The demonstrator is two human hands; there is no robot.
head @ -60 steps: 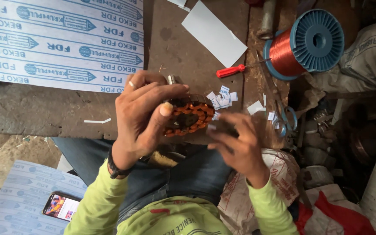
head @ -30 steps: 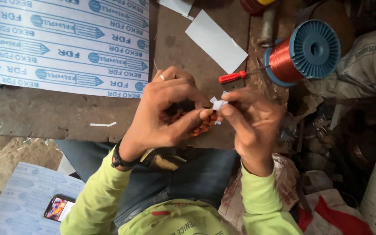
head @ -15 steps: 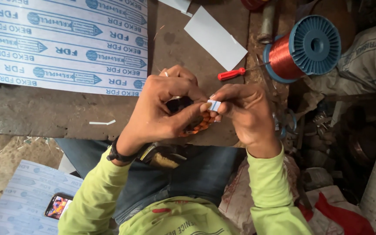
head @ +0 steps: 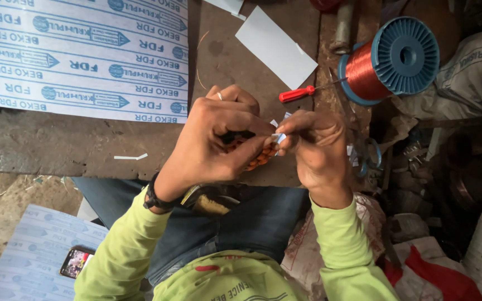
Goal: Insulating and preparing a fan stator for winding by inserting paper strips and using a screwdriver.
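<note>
Cradling a copper-wound core (head: 255,159) over the near edge of the desk (head: 85,145), the left hand (head: 216,139) wraps it tight, likely to keep the slots steady and turned toward the other hand. Right hand (head: 316,147) has a narrow grip, pinching a small white paper slip (head: 279,136) at the core's rim (thumb and forefinger only, probably for fine placement). Red screwdriver (head: 297,93) and blue spool of copper wire (head: 389,61) lie just beyond, within reach. White sheet (head: 274,47) farther back; printed sheet (head: 79,56) at left.

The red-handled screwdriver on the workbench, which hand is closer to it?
Right. The right hand sits just below the red-handled screwdriver; the left hand lies farther off, to its lower left.
</note>
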